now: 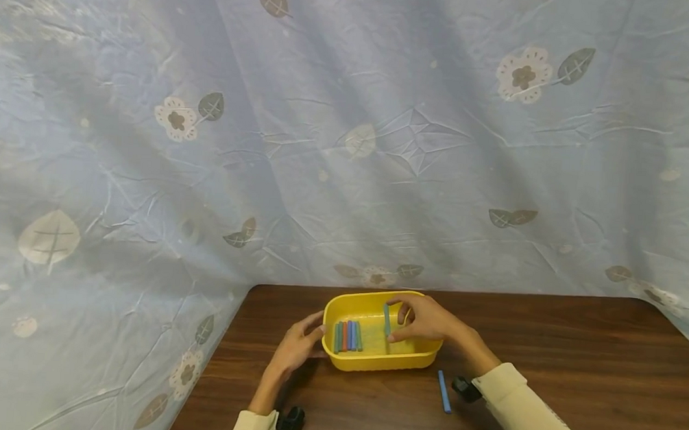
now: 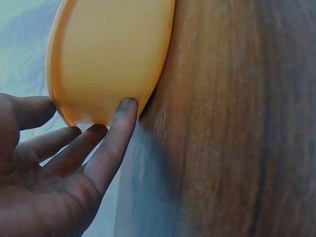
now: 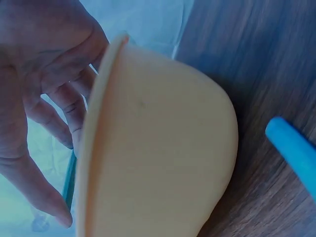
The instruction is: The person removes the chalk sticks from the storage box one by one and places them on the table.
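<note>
Blue stick [image 1: 444, 392] laid on table [image 1: 575, 383], before yellow tub [image 1: 380, 363]. Tub's left end touched by left hand [image 1: 293, 350], fingers spread, likely for steadying. Green stick [image 1: 387, 320] pinched end to end by right hand [image 1: 429, 320] over tub, likely so sides are kept free; tub's right end partly blocked by hand. Stick row [image 1: 348, 336] laid inside, at left. Patterned sheet [image 1: 346, 176] hung behind.

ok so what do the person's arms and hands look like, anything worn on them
Both arms are in long, pale cream sleeves; the right sleeve has a wide band at the cuff, and the left sleeve is mostly out of frame. A small black device sits by each cuff, left and right. No gloves or rings show on the left hand or right hand.
</note>
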`<state>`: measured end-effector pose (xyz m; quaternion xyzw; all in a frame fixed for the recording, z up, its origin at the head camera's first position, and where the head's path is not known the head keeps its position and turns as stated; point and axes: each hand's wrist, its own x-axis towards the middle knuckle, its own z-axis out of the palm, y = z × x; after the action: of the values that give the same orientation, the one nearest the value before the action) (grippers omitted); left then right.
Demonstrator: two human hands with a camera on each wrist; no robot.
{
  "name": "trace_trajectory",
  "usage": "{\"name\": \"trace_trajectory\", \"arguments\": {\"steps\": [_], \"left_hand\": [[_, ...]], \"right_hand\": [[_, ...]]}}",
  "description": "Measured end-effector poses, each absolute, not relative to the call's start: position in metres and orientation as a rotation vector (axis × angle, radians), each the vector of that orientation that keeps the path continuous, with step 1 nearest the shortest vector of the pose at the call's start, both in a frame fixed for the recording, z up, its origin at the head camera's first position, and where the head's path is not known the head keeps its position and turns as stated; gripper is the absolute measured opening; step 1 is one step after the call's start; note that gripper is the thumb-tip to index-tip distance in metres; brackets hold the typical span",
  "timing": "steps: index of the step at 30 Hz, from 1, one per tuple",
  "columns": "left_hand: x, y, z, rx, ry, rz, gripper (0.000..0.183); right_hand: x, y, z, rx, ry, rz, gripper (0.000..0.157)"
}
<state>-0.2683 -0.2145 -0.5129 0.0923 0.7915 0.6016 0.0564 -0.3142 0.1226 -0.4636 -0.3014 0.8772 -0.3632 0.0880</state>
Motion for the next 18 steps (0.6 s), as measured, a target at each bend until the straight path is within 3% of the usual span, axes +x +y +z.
{"name": "trace_trajectory", "arguments": {"steps": [18], "left_hand": [[-0.268, -0.214, -0.511, 0.242, 2.393, 1.848, 0.052]], "right_hand": [[-0.284, 0.165, -0.448, -0.894, 2.652, -1.098, 0.077]]}}
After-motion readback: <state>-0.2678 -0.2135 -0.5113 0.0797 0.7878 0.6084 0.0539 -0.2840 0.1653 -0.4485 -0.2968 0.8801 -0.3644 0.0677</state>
